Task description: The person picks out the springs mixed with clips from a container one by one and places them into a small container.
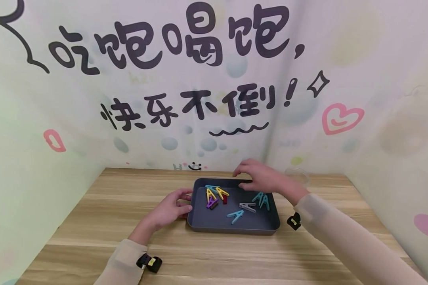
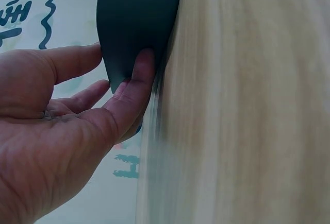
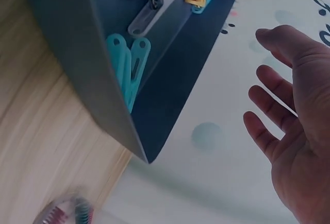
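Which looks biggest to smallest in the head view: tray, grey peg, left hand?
1. Tray
2. Left hand, touching the tray's left wall
3. Grey peg, lying in the tray

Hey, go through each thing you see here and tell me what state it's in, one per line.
tray: flat on the table, clothespins loose inside
left hand: open, fingers against the tray's left wall
right hand: open, above the tray's far edge, holding nothing
grey clothespin: lying flat in the tray, unclipped
yellow clothespins: piled at the tray's far left
clear dish: on the table behind the right hand
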Demonstrator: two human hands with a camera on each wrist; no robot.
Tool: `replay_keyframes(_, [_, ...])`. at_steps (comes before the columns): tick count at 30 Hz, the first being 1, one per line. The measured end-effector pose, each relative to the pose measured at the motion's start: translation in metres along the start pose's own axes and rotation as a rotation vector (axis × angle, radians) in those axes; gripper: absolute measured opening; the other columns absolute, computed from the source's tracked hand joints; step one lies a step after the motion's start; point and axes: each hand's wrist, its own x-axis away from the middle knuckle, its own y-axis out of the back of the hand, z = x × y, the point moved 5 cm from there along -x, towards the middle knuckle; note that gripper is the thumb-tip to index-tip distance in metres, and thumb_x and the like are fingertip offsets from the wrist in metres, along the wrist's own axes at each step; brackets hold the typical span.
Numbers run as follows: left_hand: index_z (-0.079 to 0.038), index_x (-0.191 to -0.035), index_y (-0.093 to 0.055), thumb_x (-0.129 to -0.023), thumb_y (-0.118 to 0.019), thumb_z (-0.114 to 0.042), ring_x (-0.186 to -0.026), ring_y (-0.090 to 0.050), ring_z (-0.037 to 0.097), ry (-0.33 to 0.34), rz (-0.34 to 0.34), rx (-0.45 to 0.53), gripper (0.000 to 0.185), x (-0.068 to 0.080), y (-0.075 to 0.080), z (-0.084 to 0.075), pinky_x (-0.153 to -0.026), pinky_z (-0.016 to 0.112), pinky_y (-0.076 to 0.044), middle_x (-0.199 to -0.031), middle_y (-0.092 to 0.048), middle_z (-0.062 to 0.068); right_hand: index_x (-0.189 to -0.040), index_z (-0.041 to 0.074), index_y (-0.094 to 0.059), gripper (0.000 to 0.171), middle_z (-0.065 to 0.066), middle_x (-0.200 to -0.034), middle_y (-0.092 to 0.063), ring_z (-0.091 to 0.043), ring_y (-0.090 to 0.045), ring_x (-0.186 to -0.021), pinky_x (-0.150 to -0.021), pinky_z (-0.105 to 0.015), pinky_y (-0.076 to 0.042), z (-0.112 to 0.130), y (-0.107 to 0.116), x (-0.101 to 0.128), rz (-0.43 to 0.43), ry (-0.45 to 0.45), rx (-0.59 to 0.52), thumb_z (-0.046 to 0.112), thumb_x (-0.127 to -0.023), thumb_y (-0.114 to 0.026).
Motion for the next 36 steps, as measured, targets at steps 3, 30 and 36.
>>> replay_keyframes(3, [0.005, -0.158, -0.041, -0.104, -0.062, 0.003, -0.12, -0.065, 0.036, -0.003, 0.003, -0.002, 0.058, 0.0, 0.0, 0.0, -0.092, 0.045, -0.062, -0.142, -0.054, 0.027, -0.125, 0.014, -0.075, 0.031, -0.003, -0.124, -0.068, -0.023, -0.06, -0.115, -0.103, -0.044, -0.053, 0.004, -0.006, -0.006, 0.041, 0.019, 0.035, 0.022, -0.095, -0.082])
replay_keyframes(30, [0.005, -0.158, -0.04, -0.104, -0.061, 0.004, -0.121, -0.065, 0.037, -0.009, 0.002, -0.012, 0.058, -0.001, 0.001, 0.001, -0.093, 0.045, -0.061, -0.142, -0.054, 0.027, -0.119, 0.023, -0.078, 0.025, 0.001, -0.116, -0.064, -0.016, -0.055, -0.102, -0.096, -0.034, -0.054, 0.019, -0.053, -0.038, 0.289, 0.024, 0.123, 0.026, -0.095, -0.083])
replay_keyframes(36, [0.006, -0.158, -0.039, -0.104, -0.06, 0.005, -0.121, -0.065, 0.038, -0.013, 0.005, -0.005, 0.058, -0.001, -0.001, 0.001, -0.093, 0.045, -0.061, -0.142, -0.053, 0.028, -0.114, 0.026, -0.079, 0.02, 0.002, -0.117, -0.065, -0.016, -0.056, -0.104, -0.097, -0.034, -0.054, 0.02, -0.057, -0.04, 0.301, 0.018, 0.157, 0.028, -0.094, -0.083])
